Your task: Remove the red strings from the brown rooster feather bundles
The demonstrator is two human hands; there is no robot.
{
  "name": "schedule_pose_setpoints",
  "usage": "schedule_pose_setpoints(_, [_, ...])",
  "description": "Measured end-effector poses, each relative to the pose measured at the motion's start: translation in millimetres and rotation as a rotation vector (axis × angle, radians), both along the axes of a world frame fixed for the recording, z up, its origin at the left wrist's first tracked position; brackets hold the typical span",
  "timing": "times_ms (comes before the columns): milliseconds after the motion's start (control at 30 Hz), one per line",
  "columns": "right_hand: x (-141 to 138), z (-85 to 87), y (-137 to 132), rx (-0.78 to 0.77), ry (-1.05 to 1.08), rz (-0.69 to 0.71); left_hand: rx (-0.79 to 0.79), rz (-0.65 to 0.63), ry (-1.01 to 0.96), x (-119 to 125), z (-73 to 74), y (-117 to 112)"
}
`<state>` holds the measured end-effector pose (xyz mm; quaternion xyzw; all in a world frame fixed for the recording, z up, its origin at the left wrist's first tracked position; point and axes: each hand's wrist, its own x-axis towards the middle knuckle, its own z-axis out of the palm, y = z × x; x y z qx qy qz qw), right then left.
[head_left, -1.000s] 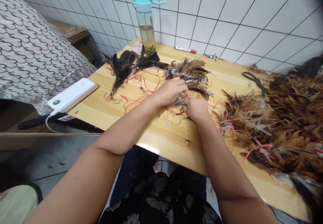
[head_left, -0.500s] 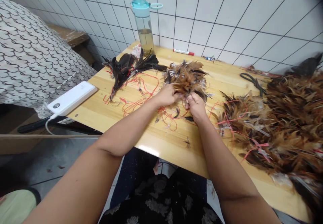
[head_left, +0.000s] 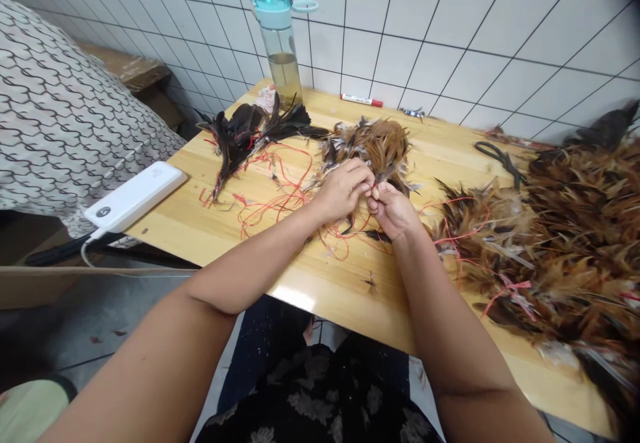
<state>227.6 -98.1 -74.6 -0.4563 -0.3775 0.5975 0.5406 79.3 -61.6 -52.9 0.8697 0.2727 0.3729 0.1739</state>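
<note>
My left hand (head_left: 346, 188) and my right hand (head_left: 391, 206) meet at the near edge of a brown feather bundle (head_left: 385, 144) lying on the wooden table. Both are closed, fingertips pinched together almost touching. What sits between the fingertips is small and mostly hidden; the feather ends and red string are right there. Loops of red string (head_left: 280, 206) spread over the table left of and below my hands. Close by my right wrist lies a dark loose feather (head_left: 376, 235).
Black feathers (head_left: 240, 140) lie at the back left, before a water bottle (head_left: 283, 63). A white power bank (head_left: 135, 196) rests at the left edge. A red marker (head_left: 361, 100) lies near the tiled wall. Large brown feather piles (head_left: 585, 230) cover the right side.
My left hand has moved right and over the near side of the feather bundle, its fingertips now against those of my right hand. The right hand has barely shifted.
</note>
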Motion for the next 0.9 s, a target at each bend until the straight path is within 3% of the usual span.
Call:
schedule_pose_setpoints(233, [3, 7.2, -5, -0.078, 0.157, 0.156, -0.423, -0.23, -0.301, 0, -6.3, 5])
schedule_pose_setpoints(467, [3, 4.8, -5, -0.143, 0.327, 0.201, -0.683, -0.34, -0.497, 3, -10.7, 4])
schedule_pose_setpoints(633, [3, 4.3, -5, -0.191, 0.44, 0.293, -0.707, -0.296, -0.517, 3, -11.1, 6])
schedule_pose_setpoints(900, [5, 1.9, -5, -0.28, 0.517, 0.337, -0.623, -0.204, -0.347, -2, -7.1, 8])
